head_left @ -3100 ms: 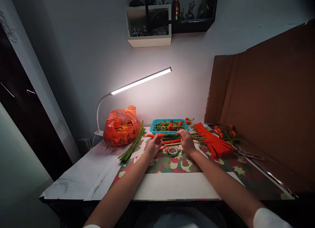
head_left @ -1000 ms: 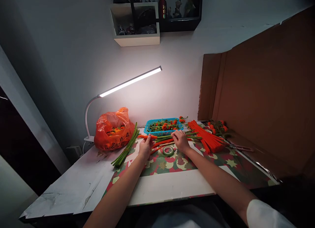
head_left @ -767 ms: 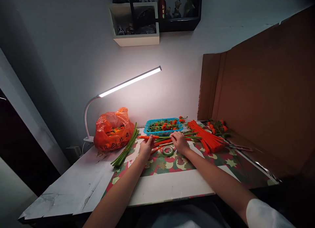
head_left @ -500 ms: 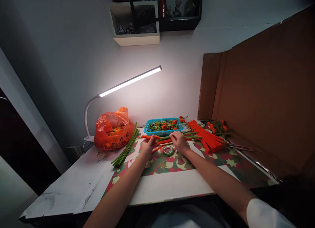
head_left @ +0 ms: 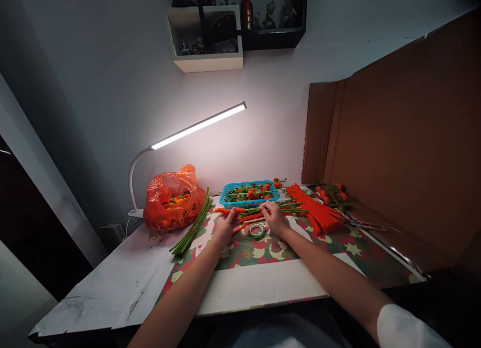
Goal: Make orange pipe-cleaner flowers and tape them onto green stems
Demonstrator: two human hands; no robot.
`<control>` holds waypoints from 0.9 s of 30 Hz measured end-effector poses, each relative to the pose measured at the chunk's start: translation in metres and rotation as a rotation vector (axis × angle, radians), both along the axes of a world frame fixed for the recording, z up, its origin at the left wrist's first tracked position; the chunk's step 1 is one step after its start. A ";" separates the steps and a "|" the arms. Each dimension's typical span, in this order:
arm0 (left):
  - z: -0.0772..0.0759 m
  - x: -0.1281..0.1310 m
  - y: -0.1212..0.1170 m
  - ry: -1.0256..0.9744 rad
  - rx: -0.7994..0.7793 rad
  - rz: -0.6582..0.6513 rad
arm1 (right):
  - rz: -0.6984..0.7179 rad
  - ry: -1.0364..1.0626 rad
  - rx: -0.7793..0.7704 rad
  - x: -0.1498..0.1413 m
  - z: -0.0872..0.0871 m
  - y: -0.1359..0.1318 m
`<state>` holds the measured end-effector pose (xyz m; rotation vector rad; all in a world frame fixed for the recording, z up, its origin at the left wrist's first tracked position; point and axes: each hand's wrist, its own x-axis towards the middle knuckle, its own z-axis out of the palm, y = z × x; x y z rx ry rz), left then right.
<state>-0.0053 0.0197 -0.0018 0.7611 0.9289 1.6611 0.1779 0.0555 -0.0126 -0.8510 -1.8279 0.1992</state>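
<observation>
Between the thumb and fingers of my left hand (head_left: 224, 226) is an orange pipe cleaner coil (head_left: 221, 210), lying roughly level and pointing left. My right hand (head_left: 274, 218) is closed in a pinch just right of it, beside green stems (head_left: 252, 211); whatever its fingertips grip is too small to make out. Under the hands lie loose orange pipe cleaners (head_left: 240, 228). A roll of green tape (head_left: 256, 231) rests flat between my wrists. Farther right, a thick bundle of straight orange pipe cleaners (head_left: 319, 210) is spread out.
Behind the hands stands a blue basket (head_left: 230, 202) of orange flowers. To the left are a tied bundle of green stems (head_left: 192, 229) and an orange plastic bag (head_left: 171, 219). A lit lamp (head_left: 199, 125) hangs over the table; cardboard (head_left: 394, 147) walls the right side.
The orange coil reaches slightly farther right past my left fingers. Both hands stay almost in place, and the view has tilted a little.
</observation>
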 end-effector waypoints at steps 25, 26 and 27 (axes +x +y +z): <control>-0.002 -0.006 0.002 0.122 0.031 0.138 | 0.032 -0.016 0.024 -0.003 0.005 -0.007; -0.002 -0.006 0.002 0.119 0.033 0.133 | 0.036 -0.012 0.018 -0.003 0.005 -0.007; -0.002 -0.005 0.002 0.115 0.034 0.125 | 0.041 -0.005 0.009 -0.003 0.005 -0.006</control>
